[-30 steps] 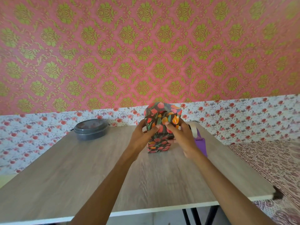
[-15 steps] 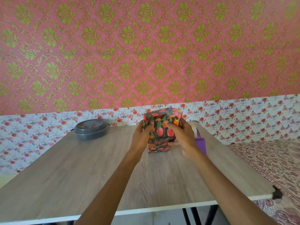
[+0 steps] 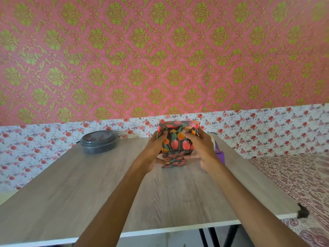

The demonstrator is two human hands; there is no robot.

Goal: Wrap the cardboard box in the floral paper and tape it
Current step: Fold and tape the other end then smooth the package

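Note:
The box [image 3: 176, 141], covered in dark floral paper with red and orange tulips, stands upright on the wooden table [image 3: 89, 189] near its far edge. My left hand [image 3: 153, 150] grips its left side, fingers pressing the paper near the top. My right hand [image 3: 201, 147] grips the right side, thumb under the lower front and fingers on the upper fold. The paper's top end is folded flat over the box. A purple tape dispenser [image 3: 219, 154] stands just right of the box, mostly hidden behind my right hand.
A dark round lidded container [image 3: 98, 141] sits at the table's far left. The wall stands directly behind the table. A patterned rug [image 3: 293, 175] covers the floor to the right, beyond the table's right edge and black corner cap [image 3: 302, 213].
The paper end that stood up rounded above the box has been pressed down flat. Both hands shifted slightly up and outward along the box's sides.

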